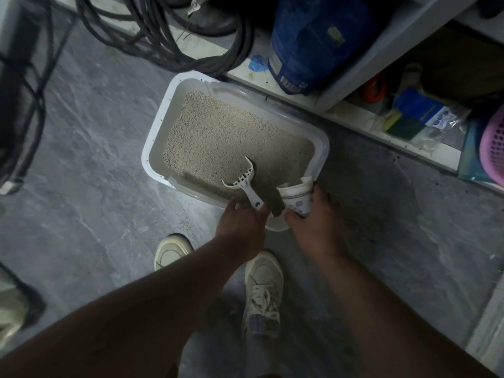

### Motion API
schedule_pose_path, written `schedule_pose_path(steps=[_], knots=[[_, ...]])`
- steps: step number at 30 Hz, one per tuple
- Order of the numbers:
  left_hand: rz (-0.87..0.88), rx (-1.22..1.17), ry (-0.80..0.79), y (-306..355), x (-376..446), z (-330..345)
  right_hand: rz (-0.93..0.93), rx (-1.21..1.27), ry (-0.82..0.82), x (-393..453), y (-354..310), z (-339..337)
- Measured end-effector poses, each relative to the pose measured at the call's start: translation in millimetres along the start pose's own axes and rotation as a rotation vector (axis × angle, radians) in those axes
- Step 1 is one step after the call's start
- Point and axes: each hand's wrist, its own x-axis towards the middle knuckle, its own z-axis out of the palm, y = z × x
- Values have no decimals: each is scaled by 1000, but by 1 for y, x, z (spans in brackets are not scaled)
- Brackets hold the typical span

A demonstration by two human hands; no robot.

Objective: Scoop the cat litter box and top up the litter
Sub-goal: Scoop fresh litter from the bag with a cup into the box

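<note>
A white litter box [152, 148] sits on the grey floor, holding beige litter [226, 137]. A white slotted scoop [244, 184] leans in the box's near corner with its head on the litter and its handle pointing at me. My left hand [241, 223] reaches to the handle's end with fingers spread and fairly straight; the handle tip lies between thumb and forefinger. My right hand [313, 222] grips a white patterned paper cup [296, 196], tilted over the box's near right corner. A dark streak of litter [275, 205] lies just left of the cup.
A blue bag [313, 42] stands on a low white shelf behind the box. Black cables [163, 31] coil at the back left. Sponges [401, 124] and a pink basket [493, 148] sit on the shelf to the right. My shoes [263, 290] stand close to the box.
</note>
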Motion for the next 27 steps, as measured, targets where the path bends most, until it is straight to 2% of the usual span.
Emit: schedule_pose_path(steps=[11, 15, 27], knots=[[6, -24, 11, -2, 0, 0, -5, -46, 3, 15, -20, 10], [1, -45, 7, -4, 1, 1, 31, -46, 52, 23, -22, 9], [3, -94, -5, -6, 1, 1, -17, -116, 24, 41, -37, 15]])
